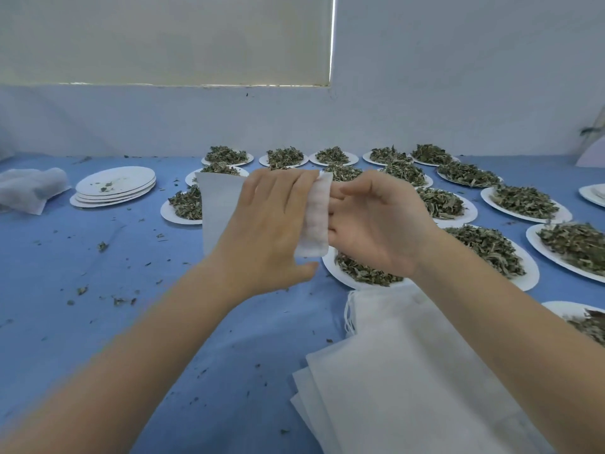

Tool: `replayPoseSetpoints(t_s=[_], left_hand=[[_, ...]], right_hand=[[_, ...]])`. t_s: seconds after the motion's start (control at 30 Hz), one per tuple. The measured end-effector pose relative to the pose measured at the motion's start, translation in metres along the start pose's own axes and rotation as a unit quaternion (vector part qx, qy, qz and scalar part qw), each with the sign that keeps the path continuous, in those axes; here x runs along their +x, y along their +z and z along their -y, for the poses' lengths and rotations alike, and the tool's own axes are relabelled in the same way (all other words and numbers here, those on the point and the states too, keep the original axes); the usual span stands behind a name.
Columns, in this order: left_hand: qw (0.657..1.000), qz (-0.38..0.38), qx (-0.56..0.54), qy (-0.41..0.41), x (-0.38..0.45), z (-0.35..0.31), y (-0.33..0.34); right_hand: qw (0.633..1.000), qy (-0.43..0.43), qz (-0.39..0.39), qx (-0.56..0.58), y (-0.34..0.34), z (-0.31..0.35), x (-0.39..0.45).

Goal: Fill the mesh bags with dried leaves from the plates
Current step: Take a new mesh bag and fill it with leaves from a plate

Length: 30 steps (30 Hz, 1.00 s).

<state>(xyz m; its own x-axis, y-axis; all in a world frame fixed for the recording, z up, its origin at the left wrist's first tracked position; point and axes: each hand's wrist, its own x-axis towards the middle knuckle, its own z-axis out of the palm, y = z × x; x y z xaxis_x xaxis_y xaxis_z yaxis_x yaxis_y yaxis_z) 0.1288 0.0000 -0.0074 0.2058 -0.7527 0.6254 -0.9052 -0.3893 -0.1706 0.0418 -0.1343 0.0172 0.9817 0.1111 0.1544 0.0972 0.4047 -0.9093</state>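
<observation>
I hold one white mesh bag (218,204) up above the blue table. My left hand (271,224) grips its folded-over mouth, with the bag's body hanging to the left behind the hand. The fingers of my right hand (376,221) curl at that same mouth edge and pinch it. Right below my hands sits a white plate (334,268) heaped with dried green leaves (366,273). Several more plates of leaves (520,201) spread across the table behind and to the right.
A pile of flat empty mesh bags (409,371) lies at the near right. A stack of empty plates (114,186) stands at the far left, with a filled bag (31,190) beside it. Leaf crumbs dot the blue cloth (98,257).
</observation>
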Motion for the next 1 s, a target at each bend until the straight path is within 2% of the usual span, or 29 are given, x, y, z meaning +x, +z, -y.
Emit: replayPoseSetpoints(t_s=[0.07,0.13,0.2,0.3,0.4,0.47,0.57,0.6,0.63,0.67,0.73,0.77,0.8,0.9,1.0], left_hand=[[0.997,-0.053,0.049,-0.014,0.002,-0.003,0.007],[0.992,-0.12,0.046,-0.017,0.003,-0.003,0.012],[0.988,-0.146,0.043,-0.015,0.004,-0.003,0.014],[0.99,-0.131,0.039,-0.011,0.001,-0.004,0.02],[0.996,-0.086,0.01,-0.023,-0.002,-0.008,0.026],[0.998,-0.05,-0.012,-0.035,-0.001,-0.009,0.03],[0.996,-0.011,-0.054,-0.069,0.002,-0.007,0.036],[0.994,0.001,-0.068,-0.083,0.002,-0.007,0.038],[0.992,0.014,-0.079,-0.095,0.002,-0.007,0.041],[0.991,0.028,-0.084,-0.104,0.001,-0.007,0.044],[0.99,0.043,-0.078,-0.112,-0.001,-0.007,0.052],[0.99,0.047,-0.071,-0.113,-0.002,-0.006,0.055],[0.99,0.051,-0.065,-0.113,-0.002,-0.006,0.058],[0.99,0.055,-0.072,-0.106,0.001,-0.008,0.062],[0.989,0.056,-0.077,-0.113,0.01,-0.01,0.069]], right_hand=[[1.0,0.011,-0.006,0.025,-0.001,0.0,0.002],[0.999,0.03,-0.01,0.035,-0.002,0.001,0.004],[0.998,0.06,-0.001,0.03,-0.003,0.003,0.006],[0.994,0.099,0.029,-0.023,-0.003,0.002,0.011],[0.984,0.132,0.045,-0.107,-0.005,-0.002,0.013],[0.98,0.139,0.021,-0.143,-0.012,0.0,0.011],[0.966,0.099,-0.075,-0.228,-0.026,0.009,0.002],[0.946,0.078,-0.112,-0.293,-0.03,0.012,-0.001],[0.909,0.061,-0.148,-0.385,-0.036,0.014,-0.005],[0.848,0.053,-0.177,-0.496,-0.042,0.016,-0.008],[0.696,0.059,-0.194,-0.688,-0.054,0.019,-0.013],[0.646,0.071,-0.187,-0.736,-0.058,0.02,-0.016],[0.625,0.09,-0.177,-0.755,-0.062,0.021,-0.019],[0.614,0.142,-0.147,-0.763,-0.068,0.018,-0.02],[0.586,0.13,-0.152,-0.785,-0.075,0.008,-0.013]])
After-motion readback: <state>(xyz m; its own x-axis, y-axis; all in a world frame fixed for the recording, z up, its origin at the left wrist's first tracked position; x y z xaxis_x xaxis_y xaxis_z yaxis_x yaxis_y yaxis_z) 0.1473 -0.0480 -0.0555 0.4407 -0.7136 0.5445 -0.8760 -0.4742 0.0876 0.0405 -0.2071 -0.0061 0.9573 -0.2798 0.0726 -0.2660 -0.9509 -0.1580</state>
